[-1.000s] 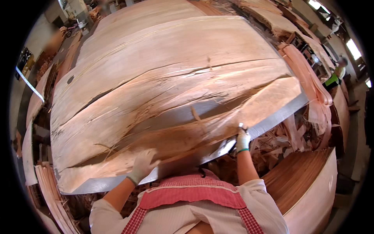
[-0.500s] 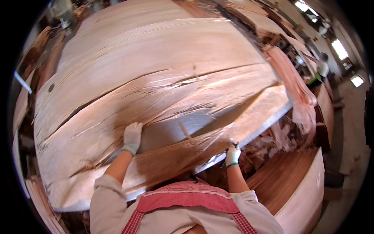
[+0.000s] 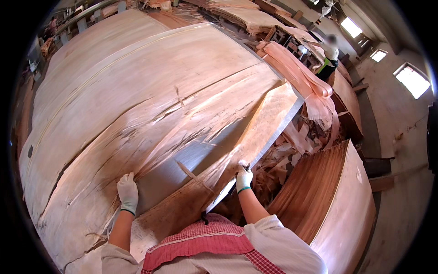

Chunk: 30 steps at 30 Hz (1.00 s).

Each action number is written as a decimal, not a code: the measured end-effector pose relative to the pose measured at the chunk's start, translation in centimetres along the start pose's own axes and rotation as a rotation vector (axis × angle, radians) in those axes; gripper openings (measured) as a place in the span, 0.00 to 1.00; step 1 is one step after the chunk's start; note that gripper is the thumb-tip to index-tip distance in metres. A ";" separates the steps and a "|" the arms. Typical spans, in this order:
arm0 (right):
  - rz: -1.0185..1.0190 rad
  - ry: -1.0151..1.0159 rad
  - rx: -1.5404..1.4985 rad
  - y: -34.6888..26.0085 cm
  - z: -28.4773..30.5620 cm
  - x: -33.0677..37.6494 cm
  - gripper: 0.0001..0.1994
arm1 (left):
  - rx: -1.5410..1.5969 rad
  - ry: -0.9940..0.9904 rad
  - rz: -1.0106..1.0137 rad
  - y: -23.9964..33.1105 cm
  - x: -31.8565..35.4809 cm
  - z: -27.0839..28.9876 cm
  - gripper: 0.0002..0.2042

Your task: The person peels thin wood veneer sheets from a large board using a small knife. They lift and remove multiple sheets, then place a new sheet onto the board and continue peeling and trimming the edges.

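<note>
Wood veneer (image 3: 137, 98), torn edge under left grip (image 3: 128, 191), hold unclear; right grip (image 3: 244, 178) clenching dark tool (image 3: 237, 174).

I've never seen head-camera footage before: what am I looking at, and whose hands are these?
No machine: these are a person's own left hand and right hand, gloved, seen from a wide fisheye camera on their head, which bends straight edges. A torn, thin wood sheet lies over a shiny metal surface. The left touches the torn edge; the right curls at a wood strip by the metal's edge. What it may hold is unclear. Wood scraps and a stack of sheets are at right.
</note>
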State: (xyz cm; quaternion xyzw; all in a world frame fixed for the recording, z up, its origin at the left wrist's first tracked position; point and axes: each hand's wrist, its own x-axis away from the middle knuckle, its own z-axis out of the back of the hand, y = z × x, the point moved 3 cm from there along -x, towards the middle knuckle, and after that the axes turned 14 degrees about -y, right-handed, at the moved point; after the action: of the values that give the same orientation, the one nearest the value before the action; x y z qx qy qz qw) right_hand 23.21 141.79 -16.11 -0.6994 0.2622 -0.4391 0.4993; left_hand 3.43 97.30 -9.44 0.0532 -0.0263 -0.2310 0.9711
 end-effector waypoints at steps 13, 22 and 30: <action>0.111 0.243 -0.002 -0.3 1.5 -2.4 0.12 | 0.226 -0.143 -0.352 15.7 5.0 -3.0 0.23; 0.120 0.164 0.394 0.7 3.2 -4.0 0.08 | 0.264 0.019 -0.268 15.1 2.0 -3.0 0.09; -0.291 -0.200 0.100 -4.7 5.6 -1.3 0.09 | 0.442 -0.195 -0.209 12.8 3.7 -1.2 0.15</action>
State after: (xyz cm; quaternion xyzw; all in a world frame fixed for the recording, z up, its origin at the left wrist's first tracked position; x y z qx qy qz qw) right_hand 27.18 147.20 -12.83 -0.7445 0.0852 -0.4473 0.4883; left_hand 12.53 107.05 -9.08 0.2441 -0.1639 -0.3226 0.8997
